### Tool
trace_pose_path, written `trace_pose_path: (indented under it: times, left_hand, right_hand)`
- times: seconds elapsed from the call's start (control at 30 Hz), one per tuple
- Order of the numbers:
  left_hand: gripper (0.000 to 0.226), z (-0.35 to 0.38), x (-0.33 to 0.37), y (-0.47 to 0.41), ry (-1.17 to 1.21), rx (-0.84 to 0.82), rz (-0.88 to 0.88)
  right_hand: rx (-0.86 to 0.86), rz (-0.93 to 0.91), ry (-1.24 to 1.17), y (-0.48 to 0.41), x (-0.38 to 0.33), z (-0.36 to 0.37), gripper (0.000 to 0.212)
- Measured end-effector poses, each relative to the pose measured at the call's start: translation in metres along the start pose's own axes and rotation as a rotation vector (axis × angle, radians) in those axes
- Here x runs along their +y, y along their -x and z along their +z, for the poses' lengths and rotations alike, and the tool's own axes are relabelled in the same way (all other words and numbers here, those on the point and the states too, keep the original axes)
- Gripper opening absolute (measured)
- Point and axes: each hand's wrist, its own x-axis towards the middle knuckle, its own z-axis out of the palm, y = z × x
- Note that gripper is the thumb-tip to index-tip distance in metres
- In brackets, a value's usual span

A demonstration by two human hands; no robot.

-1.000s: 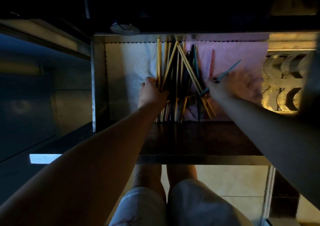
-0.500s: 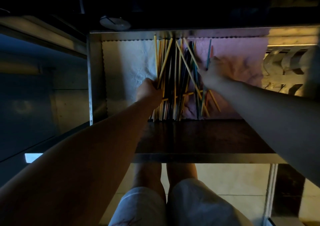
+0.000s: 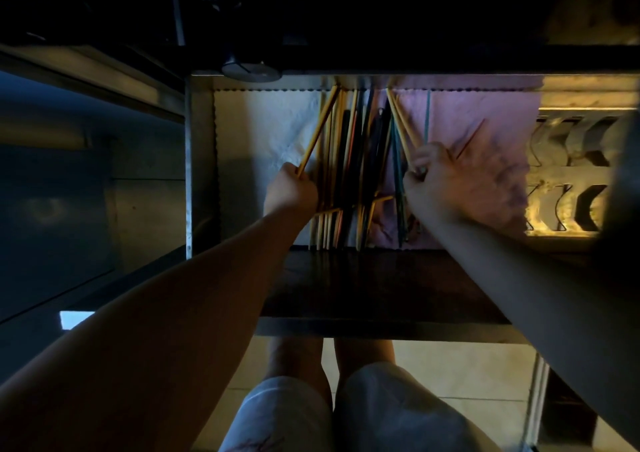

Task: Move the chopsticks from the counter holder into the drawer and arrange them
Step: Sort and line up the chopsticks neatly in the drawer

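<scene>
Both hands are working at the chopsticks (image 3: pixel 349 161) in the open drawer (image 3: pixel 199 161).
The left hand (image 3: pixel 291 192), at the pile's left edge, is pinching a yellow stick (image 3: pixel 317 133) that is slanting far-right across the rest. The right hand (image 3: pixel 446 185), at the right edge, is curling round a few splayed sticks, though it is blurring. Between them the pile is lying lengthwise, near to far.

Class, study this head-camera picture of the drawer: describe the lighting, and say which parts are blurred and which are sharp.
Head view: dim overall, the top nearly black. In the same view, warm yellow light falls only on the rack at the right. Also in the head view, the right hand is smeared by motion blur, while the left hand and the chopsticks look fairly sharp.
</scene>
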Motion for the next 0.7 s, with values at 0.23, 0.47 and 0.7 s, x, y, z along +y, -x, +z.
trace_pose_path:
  times: [0.23, 0.47, 0.7]
  left_hand:
    - [0.026, 0.017, 0.014, -0.010, 0.009, 0.035, -0.064]
    - [0.018, 0.015, 0.014, -0.014, 0.064, -0.025, -0.094]
    - [0.026, 0.007, -0.001, -0.006, 0.026, 0.039, 0.074]
  right_hand:
    - [-0.163, 0.023, -0.285, 0.004, 0.007, 0.027, 0.019]
    - [-0.271, 0.046, -0.282, 0.010, 0.001, 0.020, 0.016]
    - [-0.316, 0.065, -0.263, 0.015, -0.001, 0.015, 0.013]
